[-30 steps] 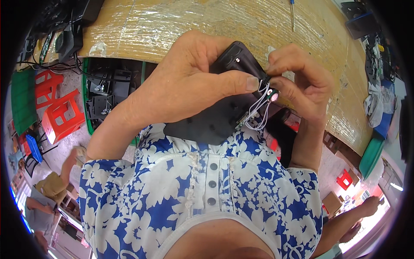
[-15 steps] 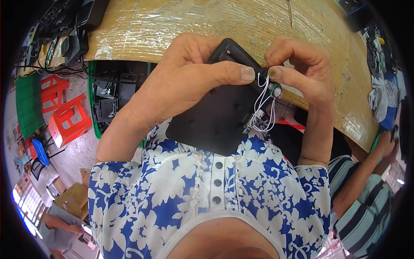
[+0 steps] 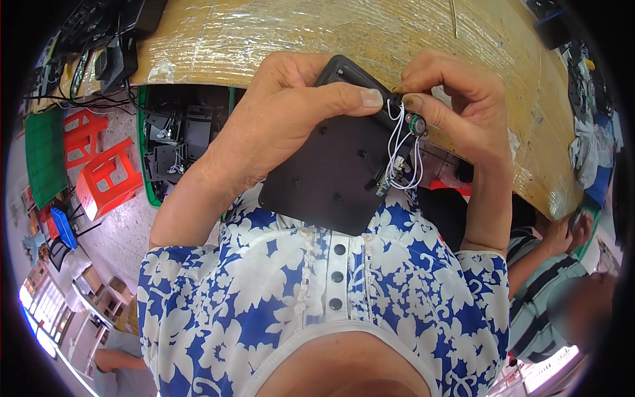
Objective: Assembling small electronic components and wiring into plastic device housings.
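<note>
My left hand [image 3: 297, 102] grips a flat black plastic casing [image 3: 324, 172] by its upper edge, thumb pressed on its face. The casing is tilted in front of my chest. At its right edge, my right hand [image 3: 456, 99] pinches with thumb and forefinger beside a small black part [image 3: 396, 100]; whether it holds that part or the casing's rim is hard to see. Thin white wires [image 3: 399, 142] run down from there. A small round component with a green rim [image 3: 417, 124] hangs on them, and a small circuit board [image 3: 385, 183] sits lower by the casing's edge.
Beyond my hands lies a table under clear plastic film [image 3: 264, 40]. A green crate [image 3: 151, 188] of black parts stands below its left edge, near red stools [image 3: 109, 178]. Black devices and cables [image 3: 119, 63] crowd the far left. A co-worker in a striped shirt [image 3: 539, 317] is at right.
My hands and the casing have shifted slightly up and left, with the pinch kept at the casing's right edge. The co-worker at right has leaned further into view.
</note>
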Motion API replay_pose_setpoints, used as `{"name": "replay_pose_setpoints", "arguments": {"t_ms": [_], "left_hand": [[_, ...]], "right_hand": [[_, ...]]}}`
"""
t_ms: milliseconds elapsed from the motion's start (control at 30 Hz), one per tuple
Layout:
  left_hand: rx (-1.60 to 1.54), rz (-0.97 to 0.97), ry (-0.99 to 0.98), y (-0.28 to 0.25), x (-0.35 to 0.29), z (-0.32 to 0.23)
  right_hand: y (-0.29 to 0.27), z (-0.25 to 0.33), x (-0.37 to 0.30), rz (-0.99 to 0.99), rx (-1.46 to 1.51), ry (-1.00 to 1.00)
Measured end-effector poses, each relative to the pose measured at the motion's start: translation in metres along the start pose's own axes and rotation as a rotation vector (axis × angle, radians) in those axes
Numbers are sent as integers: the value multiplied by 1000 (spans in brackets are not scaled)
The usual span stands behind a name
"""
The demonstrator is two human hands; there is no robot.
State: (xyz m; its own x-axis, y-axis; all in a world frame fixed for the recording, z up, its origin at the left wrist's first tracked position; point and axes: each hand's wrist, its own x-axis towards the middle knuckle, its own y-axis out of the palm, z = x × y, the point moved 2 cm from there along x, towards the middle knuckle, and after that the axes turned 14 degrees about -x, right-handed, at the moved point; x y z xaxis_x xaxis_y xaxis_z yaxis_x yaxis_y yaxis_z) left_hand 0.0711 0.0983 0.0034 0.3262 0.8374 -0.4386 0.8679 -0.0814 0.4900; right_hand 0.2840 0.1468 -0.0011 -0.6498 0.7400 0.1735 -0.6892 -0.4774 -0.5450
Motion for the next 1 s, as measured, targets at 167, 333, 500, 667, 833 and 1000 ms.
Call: {"name": "replay_pose_setpoints", "arguments": {"t_ms": [167,333,500,667,833,1000], "left_hand": [[-36,-9,-1,-2,0,5],[-12,-20,-1,-4,2,5],[-41,-38,-7,-5,1,7],[-38,-40,44,-5,-1,13],[-12,-14,81,-9,-5,23],[-78,-52,105,-12,-10,32]], "right_hand": [[3,4,-5,-25,34,40],[4,4,-8,-71,26,46],[9,15,-7,-171,-135,-66],[14,19,-8,-225,-297,-135],[23,12,-12,-159,-264,-121],[27,16,-16,-126,-159,-45]]}}
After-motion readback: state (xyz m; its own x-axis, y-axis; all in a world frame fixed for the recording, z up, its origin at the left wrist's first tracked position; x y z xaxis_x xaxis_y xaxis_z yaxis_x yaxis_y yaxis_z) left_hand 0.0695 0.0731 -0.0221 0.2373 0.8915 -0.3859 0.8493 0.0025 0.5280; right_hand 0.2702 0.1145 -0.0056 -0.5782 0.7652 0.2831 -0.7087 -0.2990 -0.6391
